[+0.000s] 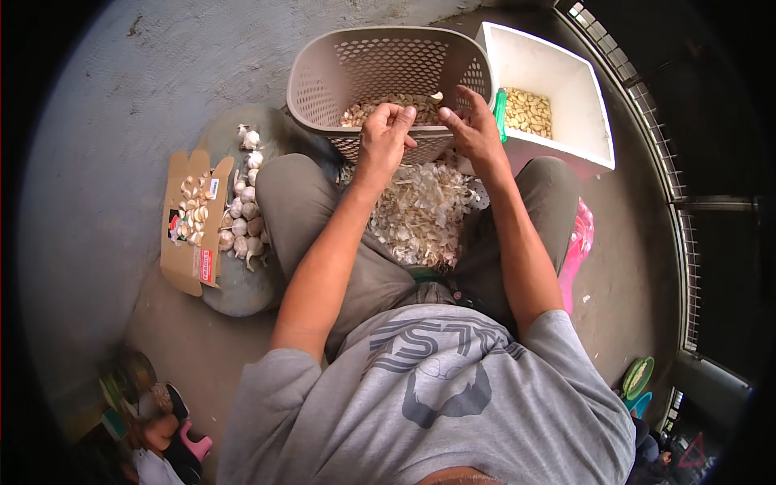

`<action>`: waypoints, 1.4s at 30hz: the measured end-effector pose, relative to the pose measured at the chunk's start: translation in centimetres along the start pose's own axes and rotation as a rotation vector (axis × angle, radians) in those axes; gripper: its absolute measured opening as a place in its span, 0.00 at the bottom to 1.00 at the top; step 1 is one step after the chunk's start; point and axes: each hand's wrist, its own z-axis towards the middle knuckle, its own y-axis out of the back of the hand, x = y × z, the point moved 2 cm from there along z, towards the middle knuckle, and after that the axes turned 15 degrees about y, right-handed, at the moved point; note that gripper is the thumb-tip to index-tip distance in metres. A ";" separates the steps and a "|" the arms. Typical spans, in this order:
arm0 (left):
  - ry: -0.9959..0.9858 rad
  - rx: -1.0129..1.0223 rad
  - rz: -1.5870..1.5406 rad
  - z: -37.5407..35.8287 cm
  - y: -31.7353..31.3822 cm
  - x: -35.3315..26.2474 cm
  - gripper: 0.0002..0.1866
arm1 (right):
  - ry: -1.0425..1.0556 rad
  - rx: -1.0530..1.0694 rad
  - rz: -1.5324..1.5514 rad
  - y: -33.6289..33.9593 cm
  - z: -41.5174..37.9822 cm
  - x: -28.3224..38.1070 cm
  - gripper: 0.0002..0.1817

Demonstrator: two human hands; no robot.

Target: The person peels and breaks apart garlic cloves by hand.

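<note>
Both hands are over the near rim of a taupe plastic basket (311,89) that holds many garlic cloves (368,109). My left hand (386,133) has its thumb and fingers pressed together; what they hold, if anything, is hidden. Facing it, my right hand (478,133) is open, with thumb and fingers apart. A single pale garlic clove (436,96) shows between the hands, close to the right fingertips. Below, a heap of papery garlic skins (416,210) lies between my legs.
A white foam box (578,105) with peeled cloves (527,111) stands right of the basket, a green handle (500,113) at its edge. At left, whole garlic bulbs (240,214) and a cardboard box (182,259) with loose cloves rest on a round surface. Another person (162,428) sits lower left.
</note>
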 end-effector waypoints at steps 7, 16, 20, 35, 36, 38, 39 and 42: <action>-0.298 -0.025 0.354 -0.8 -1.7 1.3 0.09 | -0.198 0.023 0.853 -1.9 -1.4 -1.3 0.31; -0.083 0.230 0.000 0.8 -1.1 1.9 0.13 | -0.003 0.179 0.150 -0.7 -1.4 1.2 0.13; 0.035 0.310 -0.093 0.1 -1.0 1.3 0.20 | 0.088 0.139 0.051 -1.0 -1.6 2.3 0.12; 0.084 0.171 -0.169 -0.4 -0.7 0.5 0.12 | 0.050 0.043 0.331 -1.2 -1.4 0.0 0.08; 0.097 0.171 -0.184 -0.7 -0.7 -0.1 0.12 | 0.051 0.046 0.320 -1.2 -1.3 0.0 0.08; 0.096 0.168 -0.185 -0.8 -0.8 -0.2 0.11 | 0.069 0.053 0.265 -1.1 -1.3 0.0 0.08; 0.082 0.165 -0.170 -0.7 -0.9 0.0 0.11 | 0.084 0.056 0.221 -1.2 -1.4 0.0 0.08; 0.034 0.131 -0.137 -0.3 -0.6 0.7 0.10 | 0.058 0.072 0.194 -1.5 -1.6 0.2 0.09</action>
